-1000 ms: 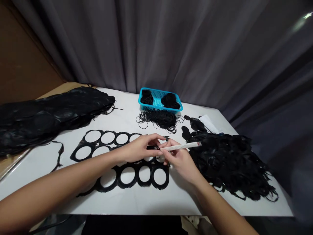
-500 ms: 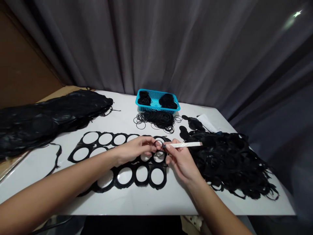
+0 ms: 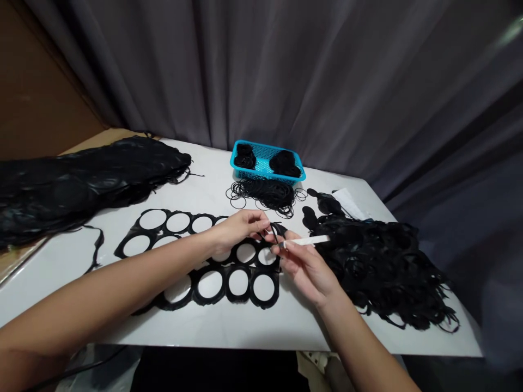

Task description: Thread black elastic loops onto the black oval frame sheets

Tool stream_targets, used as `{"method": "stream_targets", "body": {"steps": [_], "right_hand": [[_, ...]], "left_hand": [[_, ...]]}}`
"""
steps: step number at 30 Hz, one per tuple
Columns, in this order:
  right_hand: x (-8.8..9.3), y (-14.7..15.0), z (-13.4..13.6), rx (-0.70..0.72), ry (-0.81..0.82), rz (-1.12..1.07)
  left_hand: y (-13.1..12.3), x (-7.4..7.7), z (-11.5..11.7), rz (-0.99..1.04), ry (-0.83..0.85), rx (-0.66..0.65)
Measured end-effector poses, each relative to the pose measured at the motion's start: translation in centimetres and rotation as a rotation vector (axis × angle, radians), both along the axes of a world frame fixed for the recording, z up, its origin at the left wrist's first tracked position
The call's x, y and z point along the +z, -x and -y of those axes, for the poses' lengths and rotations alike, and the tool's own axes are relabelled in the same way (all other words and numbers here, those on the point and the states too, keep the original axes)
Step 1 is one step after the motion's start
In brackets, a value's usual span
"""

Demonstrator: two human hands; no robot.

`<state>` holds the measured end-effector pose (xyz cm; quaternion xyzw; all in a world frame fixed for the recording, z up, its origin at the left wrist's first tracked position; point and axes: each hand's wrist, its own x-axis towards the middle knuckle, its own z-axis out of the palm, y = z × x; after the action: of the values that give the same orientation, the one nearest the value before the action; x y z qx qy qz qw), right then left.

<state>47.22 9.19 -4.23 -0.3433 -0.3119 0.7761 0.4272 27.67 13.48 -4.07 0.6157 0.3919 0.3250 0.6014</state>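
My left hand [image 3: 247,226] pinches a thin black rubber ring [image 3: 275,233], partly hidden by the fingers. Between the fingers of my right hand [image 3: 306,269] lies a slim white-handled tool [image 3: 308,240], its dark tip pointing left at the ring; its exact kind is unclear. Both hands hover close together over the right end of a black rubber sheet [image 3: 224,286] with rows of large round holes. Just beyond them lies a heap of thin black rings [image 3: 267,195].
Behind the heap stands a blue basket [image 3: 303,177] with two bunches of black rings. A thick stack of black sheets [image 3: 93,185] covers the left side of the white table [image 3: 229,332]. Black scraps [image 3: 384,269] pile up at right, near a white paper [image 3: 349,202]. A grey curtain hangs behind.
The ring between my hands looked rounder before and now appears as a narrow dark strip. My left hand has moved slightly up and right. The view has shifted a little.
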Motion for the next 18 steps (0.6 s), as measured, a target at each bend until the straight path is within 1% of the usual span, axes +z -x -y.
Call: {"method": "stream_targets", "body": {"steps": [2, 4, 5, 8, 9, 10, 11, 13, 15, 18], "right_hand": [[0.0, -0.1, 0.0, 0.109, 0.018, -0.065], [0.1, -0.6, -0.1, 0.124, 0.012, -0.098], [0.1, -1.0, -0.3, 0.092, 0.006, -0.099], [-0.1, -2.2, -0.6, -0.086, -0.059, -0.024], [-0.4, -2.5, -0.6, -0.125, -0.110, 0.041], [-0.7, -2.7, -0.5, -0.134, -0.172, 0.133], [-1.1, -2.8, -0.3, -0.114, -0.244, 0.245], [-2.0, -2.6, 0.1, -0.022, -0.384, 0.486], [-2.8, -2.1, 0.6, 0.078, -0.506, 0.684], [-3.4, -1.5, 1.0, 0.165, -0.677, 0.851]], "left_hand": [[-0.5, -0.3, 0.1, -0.026, -0.043, -0.003], [-0.8, -0.5, 0.7, -0.085, -0.111, 0.014], [-0.7, -0.6, 1.3, -0.122, -0.151, 0.030], [0.3, -1.5, 4.1, -0.247, -0.292, 0.053], [0.8, -2.1, 5.3, -0.302, -0.353, 0.019], [1.2, -2.7, 6.4, -0.454, -0.549, -0.042], [1.6, -3.3, 7.5, -0.592, -0.724, -0.062], [2.2, -4.6, 9.0, -0.788, -0.935, -0.071], [2.4, -5.4, 9.9, -0.891, -1.014, -0.066], [2.5, -5.8, 10.0, -0.930, -1.032, -0.052]]}}
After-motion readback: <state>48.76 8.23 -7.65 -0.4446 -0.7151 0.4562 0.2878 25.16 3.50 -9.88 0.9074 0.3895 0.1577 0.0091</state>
